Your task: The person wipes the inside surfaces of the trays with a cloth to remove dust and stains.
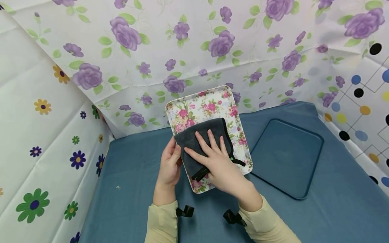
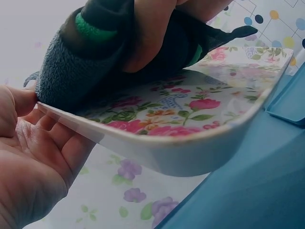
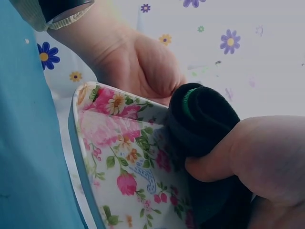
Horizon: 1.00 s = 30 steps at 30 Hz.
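Note:
A white tray (image 1: 209, 108) with a pink floral print is held tilted above the table. My left hand (image 1: 169, 163) grips its left edge, thumb on the rim and cloth, fingers beneath, as the left wrist view shows. Over the tray's inner face lies a dark grey cloth (image 1: 190, 162) with black edging and a bit of green. With fingers spread and straight, my right hand (image 1: 221, 167) presses on that cloth. In the right wrist view, the cloth (image 3: 205, 112) is rolled over near the right thumb (image 3: 209, 167).
To the right, a flat dark blue tray (image 1: 288, 155) lies on the blue-covered table (image 1: 130, 189). A white sheet with purple roses (image 1: 127, 33) hangs behind. Patterned sheets stand at the left and right sides.

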### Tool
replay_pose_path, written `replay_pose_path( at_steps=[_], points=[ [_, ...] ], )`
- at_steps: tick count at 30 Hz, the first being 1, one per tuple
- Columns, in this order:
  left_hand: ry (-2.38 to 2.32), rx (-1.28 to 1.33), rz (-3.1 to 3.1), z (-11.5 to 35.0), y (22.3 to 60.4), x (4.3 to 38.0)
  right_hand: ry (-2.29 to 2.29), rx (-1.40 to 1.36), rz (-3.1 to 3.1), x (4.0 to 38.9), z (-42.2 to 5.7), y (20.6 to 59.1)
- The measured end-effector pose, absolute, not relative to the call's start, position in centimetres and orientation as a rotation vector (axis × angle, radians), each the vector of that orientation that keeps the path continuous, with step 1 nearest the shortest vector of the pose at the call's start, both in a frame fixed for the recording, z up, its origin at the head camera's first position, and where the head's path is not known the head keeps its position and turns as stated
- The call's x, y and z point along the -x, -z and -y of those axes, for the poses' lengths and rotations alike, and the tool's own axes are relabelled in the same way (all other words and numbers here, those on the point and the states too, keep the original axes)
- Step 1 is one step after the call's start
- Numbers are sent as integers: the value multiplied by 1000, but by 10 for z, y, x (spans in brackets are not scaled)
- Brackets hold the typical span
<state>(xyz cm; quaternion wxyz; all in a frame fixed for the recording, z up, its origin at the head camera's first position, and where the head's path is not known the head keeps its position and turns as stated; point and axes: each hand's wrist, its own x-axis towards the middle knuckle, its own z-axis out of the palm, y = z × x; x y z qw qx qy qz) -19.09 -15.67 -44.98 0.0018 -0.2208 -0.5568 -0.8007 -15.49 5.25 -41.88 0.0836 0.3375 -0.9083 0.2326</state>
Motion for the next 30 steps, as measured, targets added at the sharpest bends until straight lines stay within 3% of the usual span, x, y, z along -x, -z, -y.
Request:
replay_pose_path(
  at_steps=[30],
  points=[
    [2507,708,1738,162,449,191,-861,-900,2664,167,-86,413]
  ],
)
